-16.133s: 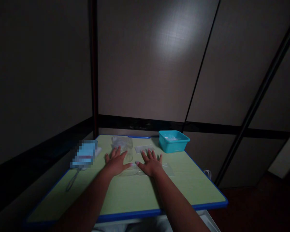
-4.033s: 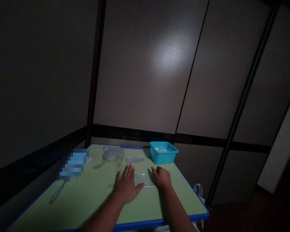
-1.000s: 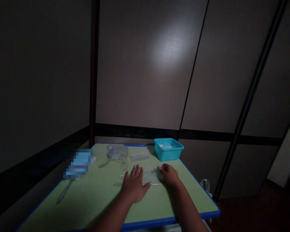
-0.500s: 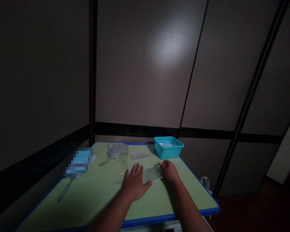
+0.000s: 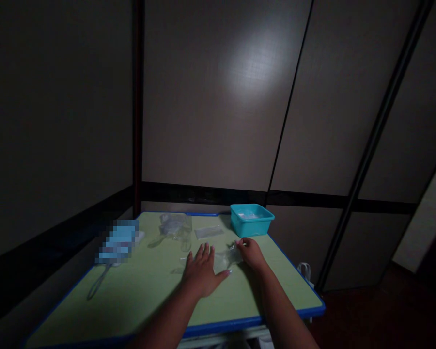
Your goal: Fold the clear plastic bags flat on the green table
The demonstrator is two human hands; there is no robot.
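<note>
A clear plastic bag (image 5: 222, 261) lies on the green tabletop between my two hands. My left hand (image 5: 202, 274) rests flat on it with the fingers spread, covering its middle. At the bag's right end, my right hand (image 5: 250, 251) pinches the edge between thumb and fingers, and the film there is creased. Just beyond my hands lies another flat clear bag (image 5: 209, 232). Farther left sits a crumpled clear plastic bag (image 5: 174, 227).
A turquoise basket (image 5: 252, 227) with clear plastic in it stands at the table's back right corner. On the left lies a blurred blue item (image 5: 118, 241) with a strap (image 5: 99, 282). The table (image 5: 141, 300) has a blue rim, and wardrobe panels (image 5: 218, 106) rise behind it.
The right end of the bag has gone from flat to bunched and creased as my right hand moved slightly left. My left hand stays spread on the bag.
</note>
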